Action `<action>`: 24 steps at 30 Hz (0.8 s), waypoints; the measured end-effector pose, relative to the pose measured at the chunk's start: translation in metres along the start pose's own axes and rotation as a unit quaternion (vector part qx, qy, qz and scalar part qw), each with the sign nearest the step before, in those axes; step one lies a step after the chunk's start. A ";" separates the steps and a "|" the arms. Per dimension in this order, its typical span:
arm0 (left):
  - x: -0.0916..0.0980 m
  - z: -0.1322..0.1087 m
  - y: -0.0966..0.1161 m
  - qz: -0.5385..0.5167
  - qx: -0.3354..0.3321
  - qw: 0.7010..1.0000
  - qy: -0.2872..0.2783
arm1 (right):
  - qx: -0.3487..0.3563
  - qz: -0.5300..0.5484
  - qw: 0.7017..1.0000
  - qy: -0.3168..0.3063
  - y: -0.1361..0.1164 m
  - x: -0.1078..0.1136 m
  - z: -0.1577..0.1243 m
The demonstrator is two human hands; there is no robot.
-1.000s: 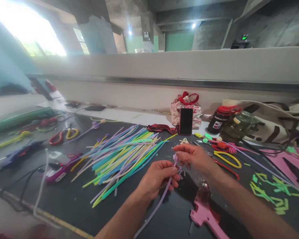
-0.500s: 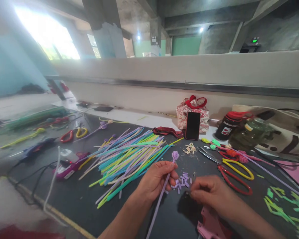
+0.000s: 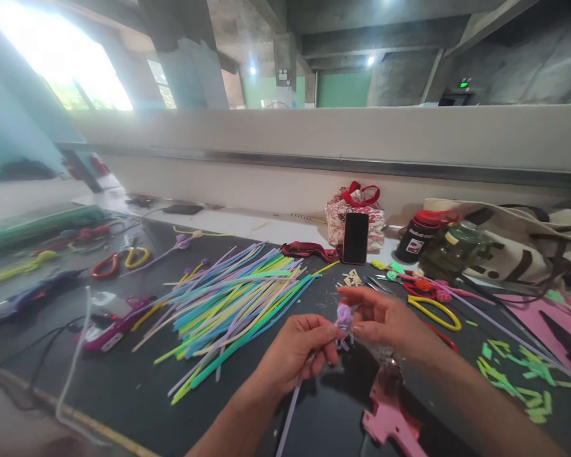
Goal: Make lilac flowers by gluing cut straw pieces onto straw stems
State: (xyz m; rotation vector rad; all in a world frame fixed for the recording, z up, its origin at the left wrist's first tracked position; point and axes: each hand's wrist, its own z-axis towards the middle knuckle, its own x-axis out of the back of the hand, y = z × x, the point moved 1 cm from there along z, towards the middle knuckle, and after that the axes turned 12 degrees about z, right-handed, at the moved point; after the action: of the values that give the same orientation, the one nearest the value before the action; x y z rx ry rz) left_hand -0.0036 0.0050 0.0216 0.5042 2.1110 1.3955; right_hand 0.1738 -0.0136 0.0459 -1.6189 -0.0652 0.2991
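Note:
My left hand [image 3: 297, 349] is closed round a long lilac strip [image 3: 288, 412] whose top end is curled into a small lilac bud [image 3: 344, 312]. My right hand [image 3: 383, 317] pinches at that bud with thumb and fingers, just right of the left hand. Both hands hover above a black mat [image 3: 137, 381]. A pile of long pastel strips [image 3: 228, 304] in lilac, blue, green and yellow lies fanned out to the left of my hands. A pink glue gun [image 3: 390, 416] lies on the mat below my right wrist.
Red and yellow scissors [image 3: 435, 311] lie right of my hands. A phone [image 3: 355, 238] leans on a patterned bag [image 3: 342, 212], with two bottles [image 3: 438, 244] beside it. Green scraps [image 3: 514, 368] sit at right. A purple glue gun [image 3: 109, 327] and cables lie at left.
My right hand dipped to the mat by the small lilac pieces, then rose back to the bud held up in my left hand. The view shifted slightly.

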 end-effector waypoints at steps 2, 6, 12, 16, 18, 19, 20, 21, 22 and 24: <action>-0.002 -0.003 0.001 0.023 0.006 1.000 -0.004 | -0.013 0.016 0.999 -0.035 -0.002 -0.003 0.000; -0.005 -0.006 0.002 0.046 0.003 0.999 -0.010 | -0.016 -0.027 0.998 -0.052 -0.005 -0.009 -0.002; -0.006 -0.007 0.001 0.035 -0.004 0.999 -0.024 | 0.021 -0.092 0.995 -0.041 -0.008 -0.011 0.000; -0.006 -0.006 0.000 0.037 -0.005 0.999 -0.022 | 0.020 -0.131 0.990 -0.037 -0.012 -0.016 -0.001; -0.006 -0.006 -0.001 0.040 -0.006 0.999 -0.020 | 0.022 -0.147 0.988 -0.032 -0.014 -0.019 -0.001; -0.005 -0.006 -0.001 0.036 -0.007 0.999 -0.019 | 0.027 -0.155 0.987 -0.028 -0.015 -0.020 -0.002; -0.005 -0.006 -0.002 0.029 -0.006 0.999 -0.018 | 0.031 -0.160 0.986 -0.026 -0.017 -0.020 -0.003; -0.004 -0.006 -0.002 0.018 -0.005 1.000 -0.021 | 0.032 -0.162 0.986 -0.027 -0.018 -0.019 -0.003; -0.003 -0.005 -0.002 0.003 -0.003 1.000 -0.028 | 0.030 -0.161 0.986 -0.031 -0.021 -0.018 -0.004; -0.001 -0.005 -0.003 -0.035 0.002 0.998 -0.054 | 0.013 -0.152 0.987 -0.042 -0.025 -0.015 -0.006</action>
State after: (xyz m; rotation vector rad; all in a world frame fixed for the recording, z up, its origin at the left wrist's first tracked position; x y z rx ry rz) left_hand -0.0056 -0.0001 0.0210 0.4918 2.0256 1.2964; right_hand 0.1640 -0.0214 0.0736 -1.5437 -0.3685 0.1314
